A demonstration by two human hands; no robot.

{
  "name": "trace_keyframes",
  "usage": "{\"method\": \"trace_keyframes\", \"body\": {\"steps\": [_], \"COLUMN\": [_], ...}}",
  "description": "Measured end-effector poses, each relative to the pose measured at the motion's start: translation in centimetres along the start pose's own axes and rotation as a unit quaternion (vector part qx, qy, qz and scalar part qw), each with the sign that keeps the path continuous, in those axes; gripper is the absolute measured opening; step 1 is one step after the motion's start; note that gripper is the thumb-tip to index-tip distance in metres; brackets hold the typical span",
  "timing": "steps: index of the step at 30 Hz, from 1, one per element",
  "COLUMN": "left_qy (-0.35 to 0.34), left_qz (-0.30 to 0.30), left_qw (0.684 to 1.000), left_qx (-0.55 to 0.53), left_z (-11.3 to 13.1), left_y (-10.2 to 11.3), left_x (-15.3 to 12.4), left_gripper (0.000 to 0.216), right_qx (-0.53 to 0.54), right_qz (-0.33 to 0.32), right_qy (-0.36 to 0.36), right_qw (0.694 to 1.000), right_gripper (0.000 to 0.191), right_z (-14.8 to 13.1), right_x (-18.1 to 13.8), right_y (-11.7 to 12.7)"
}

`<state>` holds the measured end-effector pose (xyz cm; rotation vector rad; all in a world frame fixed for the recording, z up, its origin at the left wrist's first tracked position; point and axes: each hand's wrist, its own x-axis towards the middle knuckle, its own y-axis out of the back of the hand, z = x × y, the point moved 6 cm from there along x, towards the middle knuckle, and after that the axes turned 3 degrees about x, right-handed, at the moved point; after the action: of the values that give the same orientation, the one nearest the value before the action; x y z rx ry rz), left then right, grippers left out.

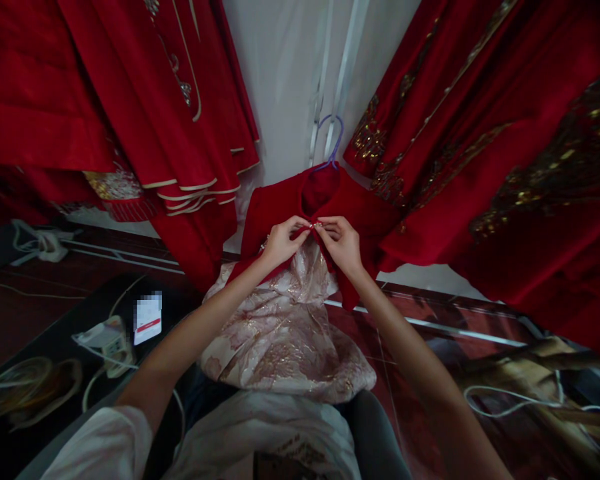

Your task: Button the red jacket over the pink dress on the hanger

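Observation:
A red jacket (273, 200) hangs in front of me on a purple wire hanger (339, 137). Just below its collar, my left hand (283, 241) pinches one front edge between thumb and fingertips. Close beside it, my right hand (342, 247) grips the opposite edge in the same way. The fingertips almost meet at the neck opening, where small pale beads or fasteners show; their exact kind is too small to make out. Beneath the jacket, a pale pink and gold patterned fabric (290, 347) drapes down over my lap.
Red garments with pale-edged hems (180, 147) hang at left, and gold-embroidered red garments (460, 153) at right. On a dark surface to my left lie a lit phone (148, 319), a power strip (115, 347) and cables. A white cord (510, 402) loops at lower right.

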<state>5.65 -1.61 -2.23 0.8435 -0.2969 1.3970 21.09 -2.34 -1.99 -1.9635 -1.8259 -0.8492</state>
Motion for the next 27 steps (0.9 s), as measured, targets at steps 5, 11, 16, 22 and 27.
{"method": "trace_keyframes", "body": {"steps": [5, 11, 16, 22, 27], "left_qy": [-0.001, -0.010, -0.013, -0.037, -0.036], "left_qz": [-0.033, -0.048, -0.069, -0.083, -0.083], "left_qw": [0.999, 0.998, 0.997, 0.994, 0.994], "left_qx": [0.026, 0.048, 0.045, 0.067, 0.057], "left_z": [1.2, 1.8, 1.9, 2.2, 1.7], "left_y": [0.0, -0.4, -0.6, -0.4, -1.0], "left_x": [0.7, 1.4, 1.5, 1.5, 1.3], "left_gripper": [0.013, 0.011, 0.014, 0.010, 0.011], "right_qx": [-0.037, -0.029, -0.022, 0.025, 0.018], "right_qz": [0.023, -0.001, -0.013, -0.025, -0.055], "right_qy": [0.036, 0.039, 0.018, 0.000, 0.012], "right_qw": [0.998, 0.999, 0.999, 0.999, 0.998], "right_gripper": [0.024, 0.027, 0.031, 0.035, 0.038], "right_z": [-1.8, -2.0, -1.3, 0.0, 0.1], "right_x": [-0.3, -0.1, 0.4, 0.7, 0.3], "right_y": [0.3, 0.8, 1.1, 0.7, 0.3]}}
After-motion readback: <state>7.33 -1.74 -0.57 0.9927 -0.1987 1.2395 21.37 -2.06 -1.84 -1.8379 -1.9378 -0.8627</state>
